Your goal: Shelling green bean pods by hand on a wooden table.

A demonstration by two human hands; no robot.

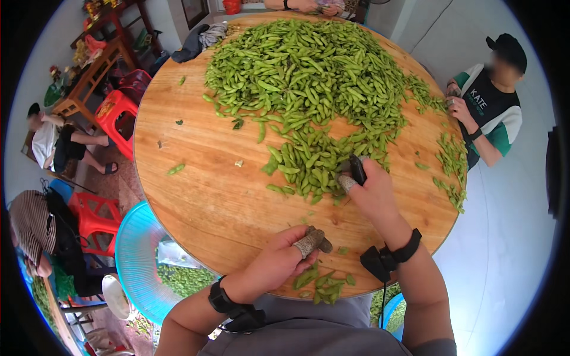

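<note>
My left hand (285, 251) is low over the near edge of the round wooden table (213, 209). Worn, grey-brown coverings (311, 242) wrap its thumb and fingertip, which are brought together; whether anything is pinched there cannot be made out. Below it, several loose green soybean pods (329, 285) lie along the rim. My right hand (372, 189) grips a small black-handled tool (357, 170), whose working end I cannot see clearly. Its covered thumb touches or nearly touches the front of a spread of green pods (311, 164), which joins the large pod heap (303, 71) behind.
At the right edge a person (494, 98) stands by smaller pod piles (452, 164). Another person's hands (311, 5) show at the far side. A blue basket (138, 262) with pods stands below left, near red plastic stools (95, 218). Cloths (196, 42) lie at the back left.
</note>
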